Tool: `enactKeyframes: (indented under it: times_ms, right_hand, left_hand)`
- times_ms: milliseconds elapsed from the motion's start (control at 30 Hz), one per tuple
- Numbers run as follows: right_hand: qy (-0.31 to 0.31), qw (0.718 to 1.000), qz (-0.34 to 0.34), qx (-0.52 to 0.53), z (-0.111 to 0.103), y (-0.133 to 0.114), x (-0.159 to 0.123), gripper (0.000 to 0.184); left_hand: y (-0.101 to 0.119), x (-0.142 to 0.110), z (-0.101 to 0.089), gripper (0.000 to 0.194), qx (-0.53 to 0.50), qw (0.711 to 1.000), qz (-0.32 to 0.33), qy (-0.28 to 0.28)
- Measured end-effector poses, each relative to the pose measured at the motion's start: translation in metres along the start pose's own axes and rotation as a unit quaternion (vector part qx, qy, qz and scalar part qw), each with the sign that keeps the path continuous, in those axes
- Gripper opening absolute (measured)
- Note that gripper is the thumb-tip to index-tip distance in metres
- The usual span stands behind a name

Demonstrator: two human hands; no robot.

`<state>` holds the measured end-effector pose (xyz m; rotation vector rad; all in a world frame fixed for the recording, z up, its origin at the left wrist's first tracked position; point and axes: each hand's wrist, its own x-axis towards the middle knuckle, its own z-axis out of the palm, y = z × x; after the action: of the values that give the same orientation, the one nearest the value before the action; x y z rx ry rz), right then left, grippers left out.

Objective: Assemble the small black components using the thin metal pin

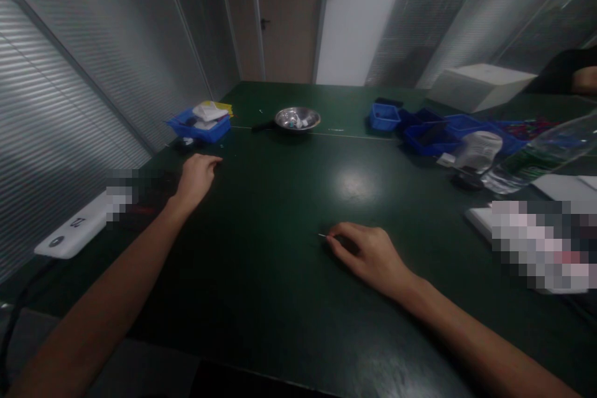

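My right hand [368, 256] rests on the dark green table [280, 211] near its middle. Its fingers are pinched on a thin, light-coloured pin-like thing [323, 236] whose tip pokes out to the left. My left hand [196, 178] lies farther away at the left, fingers curled and pressed together with the fingertips on the table; whether anything is in them is hidden. A blue tray [201, 127] with white items stands just beyond the left hand. A metal bowl [297, 118] sits at the back centre.
Several blue bins [420, 127] stand at the back right beside a clear plastic bottle [536, 161] lying on its side. A white power bank [77, 230] lies at the left edge. A white box [476, 87] and another person's arm [583, 78] are far right.
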<state>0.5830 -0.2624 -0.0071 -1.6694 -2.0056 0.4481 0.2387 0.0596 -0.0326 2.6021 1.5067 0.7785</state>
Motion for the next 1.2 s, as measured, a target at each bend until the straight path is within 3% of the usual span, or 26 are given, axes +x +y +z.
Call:
enactKeyframes:
  times_ms: [367, 567, 667, 800, 900, 1200]
  right_hand:
    - [-0.002, 1.0, -0.004, -0.001, 0.001, 0.001, -0.001, 0.023]
    - [-0.002, 1.0, -0.001, -0.003, 0.0, 0.001, -0.001, 0.023]
    - [-0.006, 1.0, 0.003, 0.0, -0.001, 0.0, -0.001, 0.023]
    - [-0.008, 1.0, 0.005, 0.005, -0.001, 0.0, -0.001, 0.025]
    - [-0.006, 1.0, 0.001, 0.003, -0.001, 0.0, -0.001, 0.024]
    - [-0.007, 1.0, 0.008, 0.003, 0.0, 0.001, -0.001, 0.023]
  left_hand:
    - [-0.002, 0.005, 0.002, 0.023, -0.142, 0.977, -0.15, 0.053]
    - [0.003, 0.006, -0.002, 0.022, -0.186, 0.965, -0.179, 0.053]
    - [0.001, 0.005, -0.003, 0.023, -0.159, 0.973, -0.16, 0.046]
    - [-0.006, 0.003, -0.004, 0.027, -0.083, 0.994, -0.051, 0.039]
    - [-0.008, 0.004, -0.008, 0.028, -0.055, 0.998, -0.011, 0.018]
    - [-0.023, 0.01, -0.008, 0.028, -0.04, 0.997, -0.054, -0.038]
